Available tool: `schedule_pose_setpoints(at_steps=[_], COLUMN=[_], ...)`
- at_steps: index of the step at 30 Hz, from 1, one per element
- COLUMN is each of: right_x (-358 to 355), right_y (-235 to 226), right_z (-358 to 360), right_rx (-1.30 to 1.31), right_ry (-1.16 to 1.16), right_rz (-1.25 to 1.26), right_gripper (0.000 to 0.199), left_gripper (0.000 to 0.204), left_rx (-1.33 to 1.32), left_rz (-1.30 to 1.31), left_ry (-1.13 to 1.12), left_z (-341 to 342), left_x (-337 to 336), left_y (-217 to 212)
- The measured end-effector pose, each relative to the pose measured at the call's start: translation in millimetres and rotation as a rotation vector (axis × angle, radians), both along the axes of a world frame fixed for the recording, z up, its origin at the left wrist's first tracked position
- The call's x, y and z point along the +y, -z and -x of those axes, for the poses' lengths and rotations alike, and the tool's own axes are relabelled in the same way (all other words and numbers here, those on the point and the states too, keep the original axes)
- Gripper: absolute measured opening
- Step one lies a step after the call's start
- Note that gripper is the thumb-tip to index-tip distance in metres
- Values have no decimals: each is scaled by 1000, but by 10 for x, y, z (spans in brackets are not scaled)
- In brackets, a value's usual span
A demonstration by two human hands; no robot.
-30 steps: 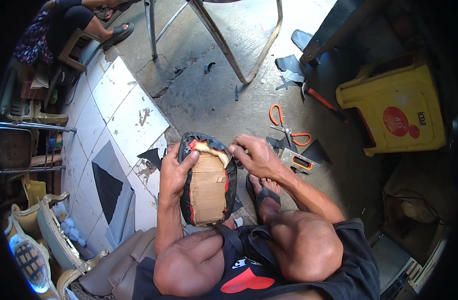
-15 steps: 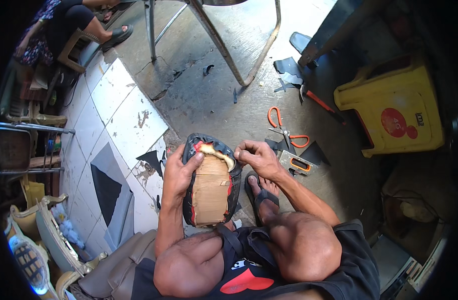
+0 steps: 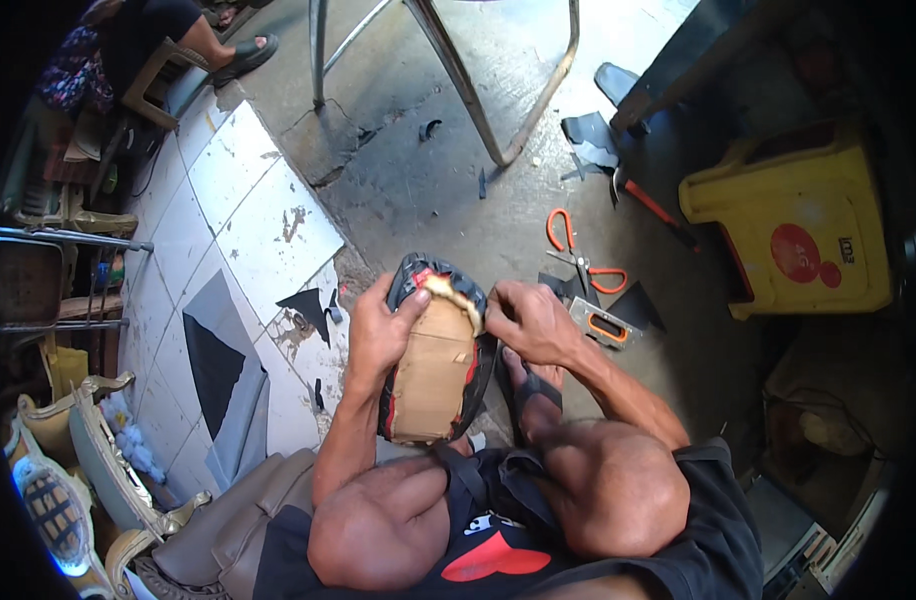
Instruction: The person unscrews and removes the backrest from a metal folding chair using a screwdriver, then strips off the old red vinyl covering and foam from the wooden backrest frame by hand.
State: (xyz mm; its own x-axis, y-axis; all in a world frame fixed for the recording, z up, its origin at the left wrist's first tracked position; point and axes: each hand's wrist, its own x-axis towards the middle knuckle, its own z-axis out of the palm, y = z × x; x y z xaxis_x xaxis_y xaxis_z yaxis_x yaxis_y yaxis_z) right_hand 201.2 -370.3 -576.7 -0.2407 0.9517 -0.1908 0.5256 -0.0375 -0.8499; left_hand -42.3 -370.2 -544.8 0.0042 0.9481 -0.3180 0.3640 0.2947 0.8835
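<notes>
Head view: padded panel (image 3: 433, 375) before the knees (image 3: 628, 485), seemingly part-covered.
Black cover (image 3: 486, 372) laps its sides; left hand (image 3: 380, 332) clasps the panel, right hand (image 3: 534, 322) bunches at the rim, hold unclear; far-end foam (image 3: 464, 300) apparently left to cover.

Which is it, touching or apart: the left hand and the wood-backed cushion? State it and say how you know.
Touching. The head view shows the left hand gripping the cushion at its left edge, thumb pressed over the upper-left rim.
</notes>
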Motion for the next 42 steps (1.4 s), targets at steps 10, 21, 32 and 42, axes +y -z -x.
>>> schedule_pose_setpoints(at_steps=[10, 21, 32, 42], right_x=[96, 125, 175, 153], right_y=[205, -191, 8, 128], right_z=[-324, 245, 57, 226], right_rx=[-377, -196, 56, -377], right_ry=[72, -125, -7, -163], right_rz=[-213, -292, -66, -195], right_gripper=[19, 16, 29, 24], left_gripper=[33, 33, 32, 41], left_rx=[-112, 85, 110, 199], left_rz=[-44, -40, -47, -88], left_ry=[-171, -69, -69, -42], left_z=[216, 20, 53, -19], left_x=[-8, -157, -31, -63], left_y=[146, -84, 171, 358])
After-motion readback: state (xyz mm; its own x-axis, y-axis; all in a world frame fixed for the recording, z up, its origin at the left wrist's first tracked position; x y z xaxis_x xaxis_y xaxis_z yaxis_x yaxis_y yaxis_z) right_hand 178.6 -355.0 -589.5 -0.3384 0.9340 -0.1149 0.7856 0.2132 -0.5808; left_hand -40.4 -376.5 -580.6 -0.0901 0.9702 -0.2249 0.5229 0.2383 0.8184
